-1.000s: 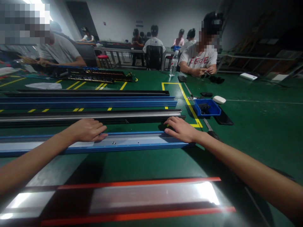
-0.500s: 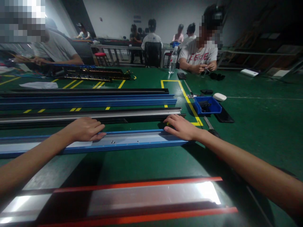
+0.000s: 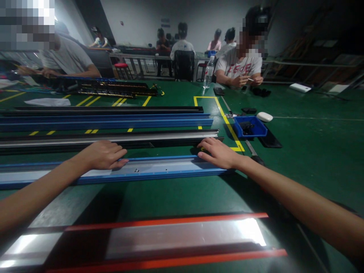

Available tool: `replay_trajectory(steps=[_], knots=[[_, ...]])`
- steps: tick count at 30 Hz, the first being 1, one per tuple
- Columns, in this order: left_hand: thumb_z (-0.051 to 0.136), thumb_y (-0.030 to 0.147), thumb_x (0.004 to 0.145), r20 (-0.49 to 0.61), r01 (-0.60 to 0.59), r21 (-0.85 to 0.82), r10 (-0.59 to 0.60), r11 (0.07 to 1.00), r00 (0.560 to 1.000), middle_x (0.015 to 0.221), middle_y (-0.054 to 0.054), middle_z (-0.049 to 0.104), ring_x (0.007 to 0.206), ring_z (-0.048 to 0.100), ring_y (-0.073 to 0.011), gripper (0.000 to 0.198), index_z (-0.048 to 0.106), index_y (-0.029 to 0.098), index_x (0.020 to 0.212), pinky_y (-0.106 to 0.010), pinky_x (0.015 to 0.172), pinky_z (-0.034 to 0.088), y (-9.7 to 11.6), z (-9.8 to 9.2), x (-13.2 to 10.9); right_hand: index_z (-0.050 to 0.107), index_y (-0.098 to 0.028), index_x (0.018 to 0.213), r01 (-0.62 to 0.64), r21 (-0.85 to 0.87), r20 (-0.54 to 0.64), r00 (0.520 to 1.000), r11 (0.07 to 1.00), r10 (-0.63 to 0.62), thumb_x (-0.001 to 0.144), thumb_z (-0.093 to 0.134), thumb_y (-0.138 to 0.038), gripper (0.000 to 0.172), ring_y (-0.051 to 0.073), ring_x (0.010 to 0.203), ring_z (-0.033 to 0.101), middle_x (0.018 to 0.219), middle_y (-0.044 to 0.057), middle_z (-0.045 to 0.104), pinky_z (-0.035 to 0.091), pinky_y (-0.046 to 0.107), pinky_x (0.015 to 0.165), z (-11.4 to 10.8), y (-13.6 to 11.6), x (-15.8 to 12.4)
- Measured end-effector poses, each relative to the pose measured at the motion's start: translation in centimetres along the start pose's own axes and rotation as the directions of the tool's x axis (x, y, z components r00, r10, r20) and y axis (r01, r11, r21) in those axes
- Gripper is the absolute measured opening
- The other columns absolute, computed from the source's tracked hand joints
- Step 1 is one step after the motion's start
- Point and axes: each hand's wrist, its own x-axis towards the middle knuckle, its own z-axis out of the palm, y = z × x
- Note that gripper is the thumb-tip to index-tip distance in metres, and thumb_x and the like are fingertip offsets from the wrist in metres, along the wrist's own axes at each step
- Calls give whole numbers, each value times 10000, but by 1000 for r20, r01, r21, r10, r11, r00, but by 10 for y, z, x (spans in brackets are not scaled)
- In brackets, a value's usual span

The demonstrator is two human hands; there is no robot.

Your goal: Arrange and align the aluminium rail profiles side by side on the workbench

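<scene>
A long blue metal rail [image 3: 153,168] with a pale inner channel and small holes lies across the green table. My left hand [image 3: 106,155] bends over its far edge, fingers curled and drawn together; the fingertips are partly hidden. Near the rail's right end rests my right hand [image 3: 217,152], its fingers stretched out and the thumb apart from them. Just beyond both hands is a black rail [image 3: 182,138] with a silver strip. Closer to me lies a long clear panel [image 3: 176,237] with orange-red edges.
Farther back lie another blue rail [image 3: 170,121] and a thin black rail [image 3: 159,110]. To the right stand a blue bin [image 3: 251,131] with dark parts, a white case [image 3: 264,116] and a water bottle [image 3: 208,74]. A co-worker [image 3: 239,66] sits across the table.
My hands and the rails stay practically where they were. The co-worker across the table has shifted their hands slightly, and a thin light-coloured item now shows between them.
</scene>
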Motion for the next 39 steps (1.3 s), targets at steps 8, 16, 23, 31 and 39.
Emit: replay_trajectory(steps=[8, 16, 23, 31, 39], knots=[[449, 372, 1085, -20, -34, 58, 36, 998, 999, 612, 5, 584, 569, 470, -165, 408, 594, 199, 744, -326, 601, 348, 0, 0, 1, 657, -117, 1329, 0, 3, -3, 1000, 1000, 0, 1105, 404, -534, 537, 358, 1189, 626, 1280, 202, 646, 495, 541, 1048, 0, 0, 0], [512, 383, 1049, -13, -15, 82, 17, 997, 1000, 602, 3, 578, 560, 475, -158, 373, 588, 203, 732, -323, 584, 351, 0, -1, 0, 659, -118, 1324, 17, 1, -12, 1000, 1000, -17, 1104, 400, -533, 536, 352, 1182, 626, 1279, 199, 644, 491, 532, 1051, 1, 1, 0], [535, 335, 1043, -26, -52, 86, 55, 995, 998, 572, 30, 566, 526, 480, -147, 370, 548, 217, 692, -320, 553, 356, 3, -3, 2, 659, -91, 1326, 8, -8, -3, 1000, 1000, -8, 1105, 381, -540, 572, 371, 1180, 625, 1269, 211, 647, 489, 550, 1046, -1, 0, 1], [565, 295, 1023, -68, -60, 64, 64, 996, 996, 563, 22, 549, 527, 468, -149, 368, 563, 211, 665, -328, 557, 346, 3, -5, 8, 662, -109, 1319, 8, -12, -2, 1000, 1000, -8, 1108, 376, -539, 558, 360, 1175, 627, 1262, 203, 652, 491, 539, 1044, -2, 1, 1], [571, 316, 1016, -86, -43, 9, 43, 999, 995, 561, 10, 549, 518, 461, -150, 369, 579, 205, 663, -326, 549, 300, -1, -3, 11, 665, -121, 1311, 5, -34, 0, 1000, 999, -5, 1113, 375, -528, 537, 342, 1168, 626, 1261, 193, 653, 486, 509, 1036, -2, 0, 2]])
